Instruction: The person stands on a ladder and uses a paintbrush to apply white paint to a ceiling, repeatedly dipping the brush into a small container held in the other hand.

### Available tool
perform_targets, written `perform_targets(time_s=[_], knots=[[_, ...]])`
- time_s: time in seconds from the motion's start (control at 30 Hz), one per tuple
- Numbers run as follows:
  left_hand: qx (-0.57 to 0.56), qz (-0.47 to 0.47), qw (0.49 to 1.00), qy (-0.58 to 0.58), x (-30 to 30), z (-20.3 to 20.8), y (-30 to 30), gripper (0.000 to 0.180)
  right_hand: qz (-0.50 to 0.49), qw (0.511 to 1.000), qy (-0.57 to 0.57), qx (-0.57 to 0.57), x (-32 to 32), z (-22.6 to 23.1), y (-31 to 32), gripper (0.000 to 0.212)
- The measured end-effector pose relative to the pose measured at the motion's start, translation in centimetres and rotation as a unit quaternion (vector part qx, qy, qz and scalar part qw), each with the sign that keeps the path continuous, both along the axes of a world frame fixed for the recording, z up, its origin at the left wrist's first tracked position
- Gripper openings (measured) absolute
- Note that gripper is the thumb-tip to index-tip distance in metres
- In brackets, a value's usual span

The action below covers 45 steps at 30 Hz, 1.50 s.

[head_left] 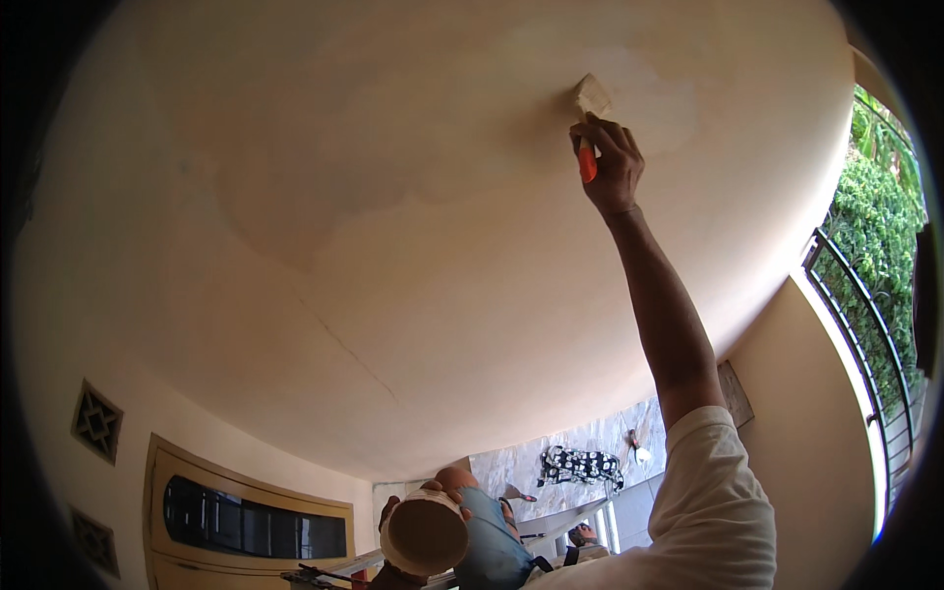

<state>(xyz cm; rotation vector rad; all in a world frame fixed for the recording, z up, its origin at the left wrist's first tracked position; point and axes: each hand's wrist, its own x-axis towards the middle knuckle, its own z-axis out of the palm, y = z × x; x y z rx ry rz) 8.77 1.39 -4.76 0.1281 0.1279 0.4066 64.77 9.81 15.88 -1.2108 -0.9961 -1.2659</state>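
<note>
My right hand (614,162) is raised high on an outstretched arm, its fingers closed round a paintbrush (593,95). The brush has an orange handle end, and its pale bristles touch the cream wall (472,285). Around the bristles the wall shows a lighter patch, with a darker, uneven-edged patch to the left. Low down, near my body, my left hand (389,513) grips a round cream tub (425,533) by its sides. The tub's opening faces up and looks pale inside; how much paint it holds I cannot tell.
Parts of a ladder (602,516) show beside my legs. A black-and-white patterned cloth (580,465) lies on the marbled floor (516,462) below. At lower left are a door with dark glass (256,521) and a vent block (96,421). A metal railing (865,295) and greenery (870,221) stand at right.
</note>
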Motion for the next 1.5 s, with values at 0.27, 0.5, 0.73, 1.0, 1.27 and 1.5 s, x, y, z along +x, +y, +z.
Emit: perform_targets(time_s=[0.27, 0.5, 0.73, 1.0, 1.27, 1.5], knots=[[0.013, 0.015, 1.000, 0.018, -0.4, 0.2, -0.3, 0.064, 0.305, 0.947, 0.029, -0.101, -5.9, -1.1, -0.9, 0.014], [0.023, 0.024, 0.999, -0.003, -0.7, -0.1, -0.5, 0.066, 0.401, 0.875, 0.259, 0.081, 8.6, 3.6, -5.5, 0.017], [0.079, 0.047, 0.995, 0.035, -1.0, -0.8, -0.5, 0.069, 0.213, 0.922, 0.305, 0.108, 15.8, 5.3, -10.7, 0.020], [0.179, 0.054, 0.977, 0.100, -1.4, -1.9, 0.3, 0.073, -0.005, 0.966, 0.188, 0.177, 15.6, 5.8, -10.2, 0.014], [0.056, 0.018, 0.998, -0.017, 0.4, 0.3, -0.4, 0.070, 0.065, 0.990, 0.128, 0.014, 7.0, 1.4, -4.0, 0.014], [0.052, 0.020, 0.998, -0.026, -0.4, -0.8, 0.0, 0.070, 0.103, 0.981, 0.105, 0.124, 10.6, 2.9, -8.9, 0.014]])
